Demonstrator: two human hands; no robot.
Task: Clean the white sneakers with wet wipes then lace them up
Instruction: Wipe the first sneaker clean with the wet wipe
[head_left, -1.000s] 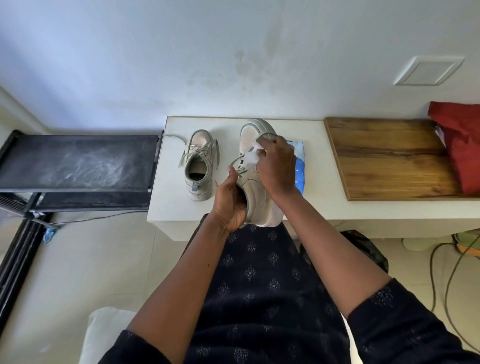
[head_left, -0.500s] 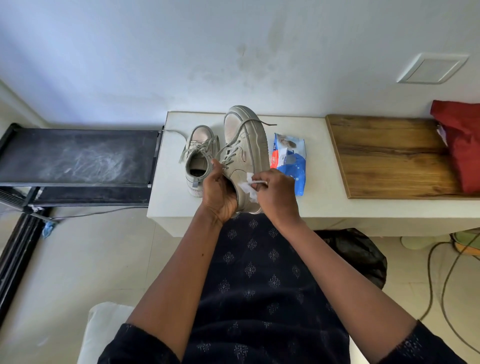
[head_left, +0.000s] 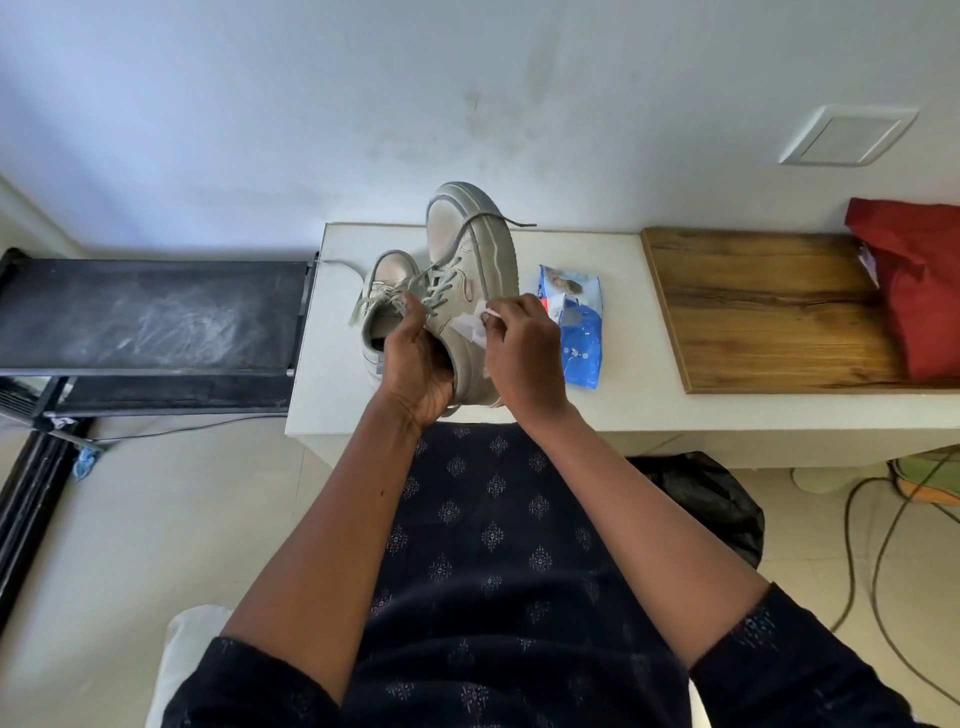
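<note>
Head view: one sneaker (head_left: 470, 270) was gripped at its opening by the left hand (head_left: 418, 364) and raised over the table (head_left: 618, 405). A wipe (head_left: 470, 330) was pinched against its side by the right hand (head_left: 519, 353). The other sneaker (head_left: 382, 291) was stood on the table, the wipe packet (head_left: 576, 322) nearby.

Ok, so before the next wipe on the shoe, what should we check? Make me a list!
1. Grip: the left hand grips the held sneaker: ok.
2. Wipe: the right hand pinches the wet wipe against the shoe's side: ok.
3. Wipe clean enough: cannot tell.
4. Spare wipes: the wipes pack lies close by on the table: ok.
5. Lacing: the lace is tied: not ok, an end hangs loose.
6. The other sneaker rests on the table: ok.
</note>
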